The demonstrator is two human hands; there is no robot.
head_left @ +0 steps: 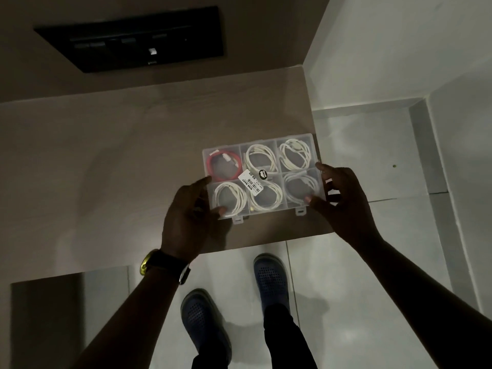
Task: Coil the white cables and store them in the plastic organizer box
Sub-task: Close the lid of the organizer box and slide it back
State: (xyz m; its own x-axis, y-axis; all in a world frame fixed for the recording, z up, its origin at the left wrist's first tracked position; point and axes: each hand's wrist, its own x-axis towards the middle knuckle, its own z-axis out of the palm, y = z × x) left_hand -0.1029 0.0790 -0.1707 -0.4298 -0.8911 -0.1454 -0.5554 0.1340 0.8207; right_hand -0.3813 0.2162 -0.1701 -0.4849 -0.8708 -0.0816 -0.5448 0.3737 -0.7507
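Observation:
A clear plastic organizer box [262,146] with its lid down lies near the right front corner of the wooden tabletop. Several compartments each hold a coiled white cable [259,157]; the back left compartment holds a coiled red cable [222,166]. A white price label [251,183] is stuck on the lid's middle. My left hand [187,219] grips the box's left front corner, thumb on the lid. My right hand [343,198] grips the right front corner, thumb on the lid. Two latch tabs [237,220] stick out at the front edge.
The wooden tabletop [119,169] stretches left and back. A black wall panel [133,38] with switches sits on the wall behind it. The table's right edge runs just beside the box, over a pale tiled floor [359,262]. My feet in dark shoes [202,320] stand below the front edge.

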